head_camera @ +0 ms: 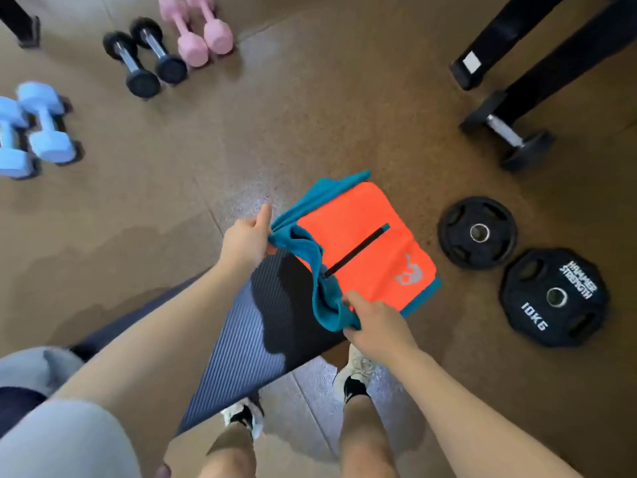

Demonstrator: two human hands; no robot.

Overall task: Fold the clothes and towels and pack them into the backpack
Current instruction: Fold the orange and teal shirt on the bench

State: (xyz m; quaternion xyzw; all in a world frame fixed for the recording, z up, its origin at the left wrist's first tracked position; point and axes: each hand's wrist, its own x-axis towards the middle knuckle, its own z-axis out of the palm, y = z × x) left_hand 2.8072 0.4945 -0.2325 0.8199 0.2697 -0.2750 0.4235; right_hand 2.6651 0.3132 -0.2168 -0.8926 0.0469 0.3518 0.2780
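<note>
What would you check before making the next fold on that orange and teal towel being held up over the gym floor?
1. Left hand grips the teal edge of the orange and teal towel: ok.
2. Right hand pinches the near teal edge: ok.
3. Towel hanging flat: not ok, the teal edge between the hands is bunched.
4. Ribbed dark blue exercise mat below, free for laying the towel down: ok.
5. Black weight plates apart from the towel: ok.
6. Backpack within reach: cannot tell, none in view.
</note>
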